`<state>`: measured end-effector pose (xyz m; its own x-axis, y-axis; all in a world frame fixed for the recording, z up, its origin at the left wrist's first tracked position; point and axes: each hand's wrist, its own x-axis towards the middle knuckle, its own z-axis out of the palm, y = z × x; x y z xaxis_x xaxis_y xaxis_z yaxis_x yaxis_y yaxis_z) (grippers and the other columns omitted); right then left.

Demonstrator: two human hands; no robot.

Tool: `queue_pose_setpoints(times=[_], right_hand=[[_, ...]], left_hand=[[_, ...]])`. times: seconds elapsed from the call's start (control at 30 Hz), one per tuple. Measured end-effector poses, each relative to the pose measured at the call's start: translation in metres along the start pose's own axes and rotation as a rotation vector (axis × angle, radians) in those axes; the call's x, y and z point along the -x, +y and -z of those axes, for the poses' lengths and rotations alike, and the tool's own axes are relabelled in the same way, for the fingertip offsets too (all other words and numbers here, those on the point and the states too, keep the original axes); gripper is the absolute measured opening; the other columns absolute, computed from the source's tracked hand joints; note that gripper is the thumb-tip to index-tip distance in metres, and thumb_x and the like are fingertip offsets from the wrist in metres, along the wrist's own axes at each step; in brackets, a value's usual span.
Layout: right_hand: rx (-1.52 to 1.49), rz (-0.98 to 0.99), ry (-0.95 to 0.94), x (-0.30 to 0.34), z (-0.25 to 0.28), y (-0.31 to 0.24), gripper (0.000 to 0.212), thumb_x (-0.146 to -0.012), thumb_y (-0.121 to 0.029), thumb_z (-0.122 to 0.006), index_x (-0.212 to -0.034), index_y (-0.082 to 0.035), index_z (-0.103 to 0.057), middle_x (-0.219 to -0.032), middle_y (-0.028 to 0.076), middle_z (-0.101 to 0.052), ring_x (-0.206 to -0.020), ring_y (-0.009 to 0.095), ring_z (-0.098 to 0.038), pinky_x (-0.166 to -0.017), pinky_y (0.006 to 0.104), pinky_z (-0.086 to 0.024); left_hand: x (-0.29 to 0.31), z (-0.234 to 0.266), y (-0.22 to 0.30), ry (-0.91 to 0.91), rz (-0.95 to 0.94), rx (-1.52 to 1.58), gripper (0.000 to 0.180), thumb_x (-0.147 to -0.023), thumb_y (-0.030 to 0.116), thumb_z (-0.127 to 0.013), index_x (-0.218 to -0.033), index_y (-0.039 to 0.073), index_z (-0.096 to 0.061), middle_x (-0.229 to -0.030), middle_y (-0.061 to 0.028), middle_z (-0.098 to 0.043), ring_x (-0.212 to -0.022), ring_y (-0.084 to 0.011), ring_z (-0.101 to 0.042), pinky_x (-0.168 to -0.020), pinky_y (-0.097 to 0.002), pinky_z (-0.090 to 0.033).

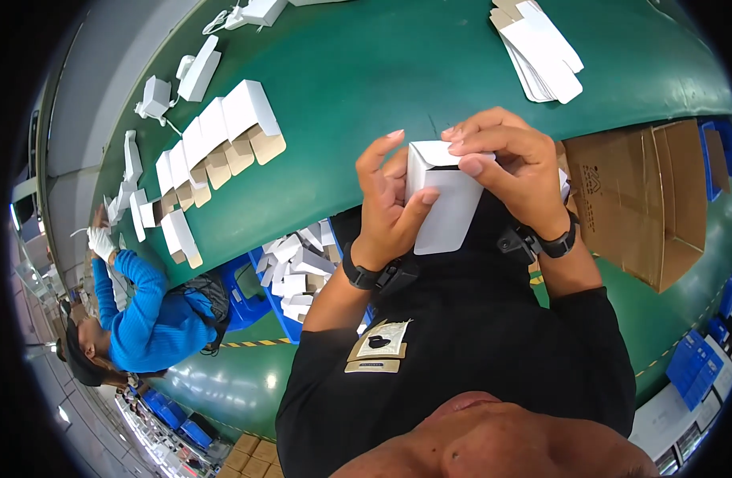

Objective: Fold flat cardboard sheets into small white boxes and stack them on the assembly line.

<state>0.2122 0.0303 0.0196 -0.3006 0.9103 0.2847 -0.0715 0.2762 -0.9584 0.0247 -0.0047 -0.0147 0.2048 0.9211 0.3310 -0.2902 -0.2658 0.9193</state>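
A small white carton box (447, 213) is held upright between my two hands, just off the near edge of the green table. My left hand (383, 209) grips its left side, the thumb lying on the face toward me. At the top, the fingers and thumb of my right hand (519, 166) pinch the lid flap by its right end. A dark gap shows beneath that flap, so the lid is not flush. What lies inside the box is hidden.
Flat white cartons (537, 52) are stacked at the table's far right. Open white boxes (242, 111) stand in a row on the left of the green table (342, 88). A brown carton (629, 211) is at right; a blue bin (280, 315) holds boxes. A co-worker (155, 311) sits left.
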Motion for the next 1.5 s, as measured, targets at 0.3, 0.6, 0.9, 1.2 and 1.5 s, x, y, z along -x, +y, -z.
queue_pose_setpoints(times=[0.3, 0.6, 0.9, 1.2, 1.5], right_hand=[[0.012, -0.076, -0.048, -0.007, 0.017, -0.01, 0.017, -0.083, 0.0, -0.069, -0.099, -0.001, -0.073, -0.105, 0.011, -0.064, -0.103, 0.021, -0.063, -0.087, 0.0307, -0.051], [0.07, 0.006, -0.088, -0.011, 0.029, 0.005, 0.016, -0.089, -0.008, -0.065, -0.101, -0.003, -0.073, -0.118, 0.014, -0.065, -0.111, 0.026, -0.063, -0.092, 0.0351, -0.05], [0.766, 0.168, 0.172, -0.053, 0.09, 0.02, 0.031, -0.089, -0.016, -0.067, -0.117, -0.003, -0.068, -0.128, 0.02, -0.061, -0.12, 0.036, -0.057, -0.101, 0.0445, -0.044], [1.45, -0.019, 0.272, -0.04, 0.11, 0.045, 0.038, -0.091, -0.024, -0.065, -0.122, -0.002, -0.064, -0.129, 0.02, -0.06, -0.123, 0.037, -0.054, -0.106, 0.049, -0.039], [1.035, 0.231, 0.527, -0.033, 0.06, -0.013, 0.022, -0.095, -0.006, -0.055, -0.113, 0.0, -0.067, -0.11, 0.018, -0.069, -0.102, 0.034, -0.066, -0.091, 0.0412, -0.051]], left_hand=[[-0.005, -0.006, -0.003, -0.05, -0.106, -0.115, 0.062, -0.098, 0.012, -0.059, -0.145, 0.006, -0.019, -0.124, -0.0247, -0.055, -0.106, -0.0243, -0.06, -0.088, -0.0354, -0.048], [-0.02, -0.005, -0.013, 0.018, -0.034, -0.043, 0.032, -0.102, 0.015, -0.05, -0.131, 0.003, -0.042, -0.119, -0.013, -0.055, -0.102, -0.0189, -0.057, -0.085, -0.0325, -0.047], [-0.116, 0.011, -0.027, 0.272, 0.148, -0.344, 0.027, -0.102, 0.019, -0.05, -0.125, 0.005, -0.044, -0.099, -0.0048, -0.056, -0.084, -0.0097, -0.051, -0.075, -0.027, -0.045], [-0.268, 0.125, -0.072, 0.561, 0.356, 0.216, 0.028, -0.098, 0.03, -0.059, -0.109, 0.004, -0.056, -0.094, -0.0021, -0.056, -0.084, -0.0109, -0.053, -0.076, -0.0285, -0.047], [-0.163, 0.013, -0.017, 0.149, 0.387, 0.243, 0.069, -0.093, 0.029, -0.066, -0.148, 0.008, -0.03, -0.135, -0.0165, -0.048, -0.123, -0.0261, -0.049, -0.105, -0.0403, -0.041]])
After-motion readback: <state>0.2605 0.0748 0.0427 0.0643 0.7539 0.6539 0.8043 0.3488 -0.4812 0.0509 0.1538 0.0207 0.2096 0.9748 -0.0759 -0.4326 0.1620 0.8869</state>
